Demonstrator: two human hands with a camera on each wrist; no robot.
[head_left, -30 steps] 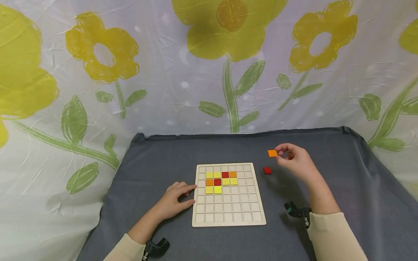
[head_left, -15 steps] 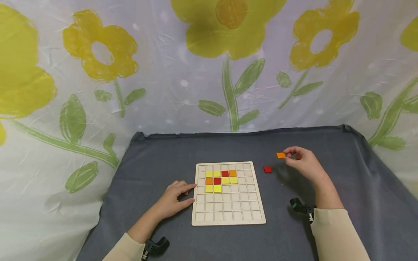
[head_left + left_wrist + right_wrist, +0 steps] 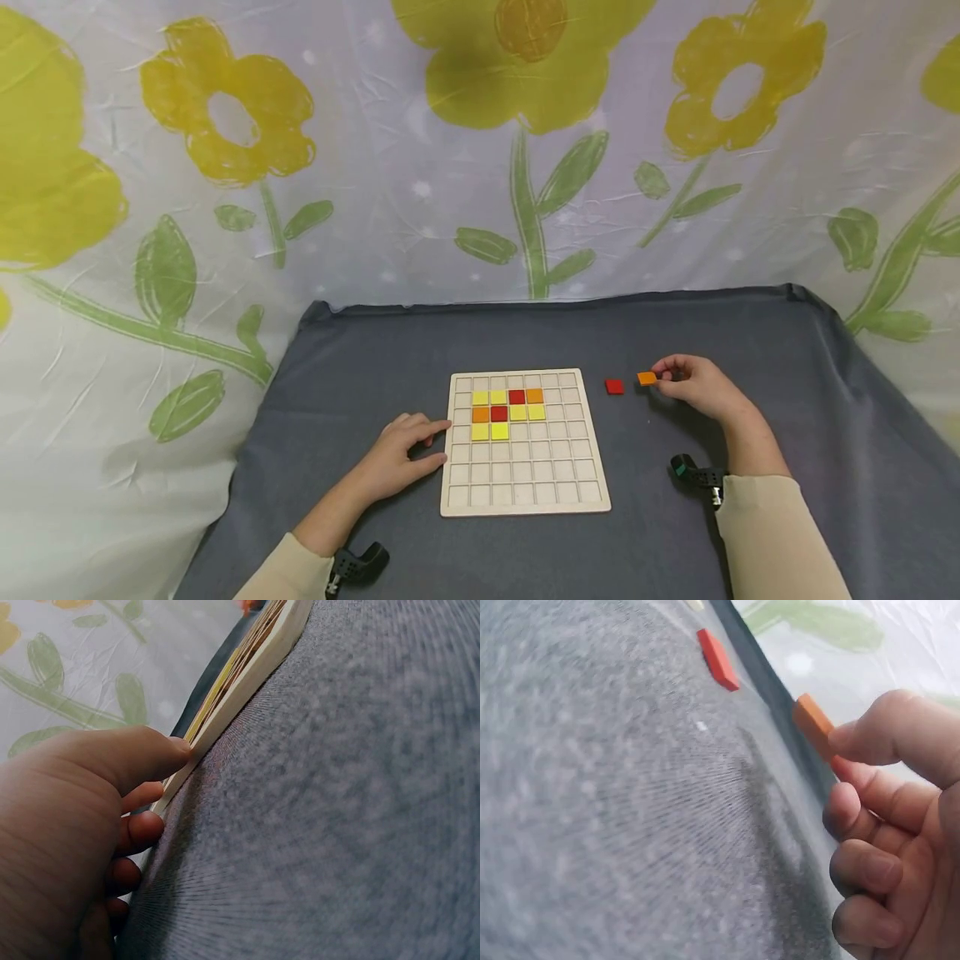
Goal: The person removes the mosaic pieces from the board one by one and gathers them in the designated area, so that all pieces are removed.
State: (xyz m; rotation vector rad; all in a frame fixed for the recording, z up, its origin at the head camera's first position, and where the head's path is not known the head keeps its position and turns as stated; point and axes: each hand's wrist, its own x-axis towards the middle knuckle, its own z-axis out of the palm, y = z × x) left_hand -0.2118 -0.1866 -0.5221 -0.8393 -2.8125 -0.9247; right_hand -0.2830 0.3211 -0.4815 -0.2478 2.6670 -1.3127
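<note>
Between thumb and fingers my right hand (image 3: pixel 697 386) pinches an orange square tile (image 3: pixel 647 379), which also shows edge-on in the right wrist view as an orange tile (image 3: pixel 814 726) held just above the cloth. A red square tile (image 3: pixel 614 387) lies on the cloth to its left. My left hand (image 3: pixel 401 457) touches the left edge of a wooden grid board (image 3: pixel 525 496) with thumb and forefinger, its fingers relaxed. Several yellow, orange and red tiles sit in the board's upper cells, one of them a yellow tile (image 3: pixel 500 431).
A dark grey cloth (image 3: pixel 375 342) covers the table. Behind it hangs a pale curtain (image 3: pixel 375 167) printed with large yellow flowers. Dark wrist cameras stick out from both sleeves, such as the right wrist camera (image 3: pixel 693 472).
My right hand has moved right, away from the board, and then lower toward the cloth with the orange tile still pinched. The left hand stays at the board's edge.
</note>
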